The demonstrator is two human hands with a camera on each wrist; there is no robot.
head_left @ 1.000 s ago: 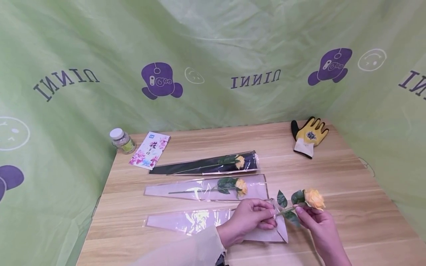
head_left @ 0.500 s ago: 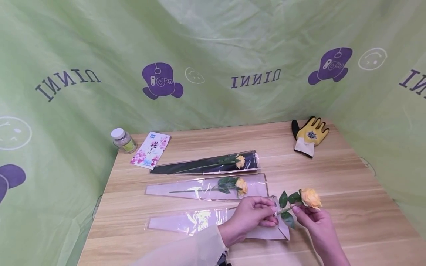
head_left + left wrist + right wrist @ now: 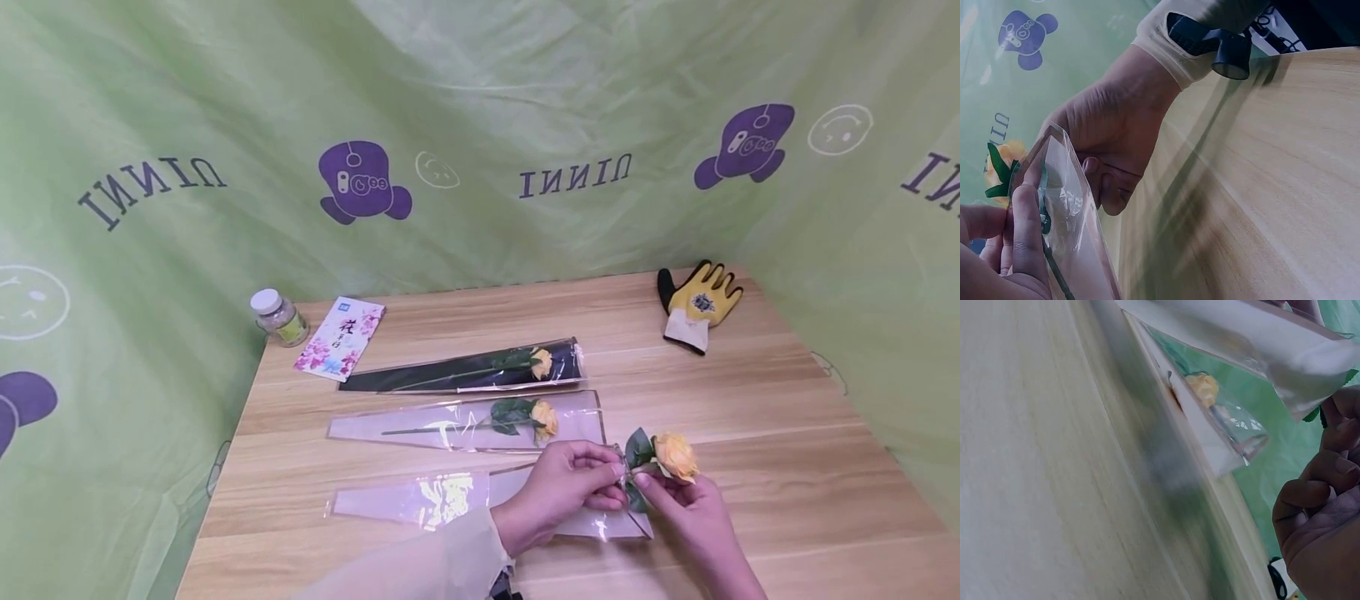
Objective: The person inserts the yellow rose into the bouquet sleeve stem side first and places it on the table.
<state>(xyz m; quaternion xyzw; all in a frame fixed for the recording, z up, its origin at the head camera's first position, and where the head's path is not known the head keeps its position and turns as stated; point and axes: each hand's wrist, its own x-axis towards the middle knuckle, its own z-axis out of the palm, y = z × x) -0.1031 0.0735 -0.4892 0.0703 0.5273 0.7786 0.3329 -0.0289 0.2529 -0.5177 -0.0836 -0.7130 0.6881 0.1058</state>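
Note:
My left hand [image 3: 566, 492] pinches the mouth of a clear flower sleeve with a pale backing [image 3: 517, 487], lifted off the table at that end. An orange-yellow rose [image 3: 675, 456] sticks out of the mouth to the right. Between thumb and fingers, my right hand [image 3: 693, 517] pinches its stem just below the bloom. Green leaves [image 3: 637, 450] sit right at the sleeve's mouth. In the left wrist view, the green stem [image 3: 1058, 275] shows through the plastic, inside the sleeve. My right hand's lower fingers are curled in the right wrist view.
Behind lie a pale sleeve [image 3: 442, 417] and a black sleeve [image 3: 420, 379], each holding a yellow rose. A floral card [image 3: 341, 337] and a white-capped jar [image 3: 279, 318] stand back left. A yellow work glove [image 3: 697, 304] lies back right. Green cloth hangs around the table.
My right hand has moved left, bringing the bloom and leaves closer to the sleeve's mouth. My left hand keeps its grip on the sleeve almost in place.

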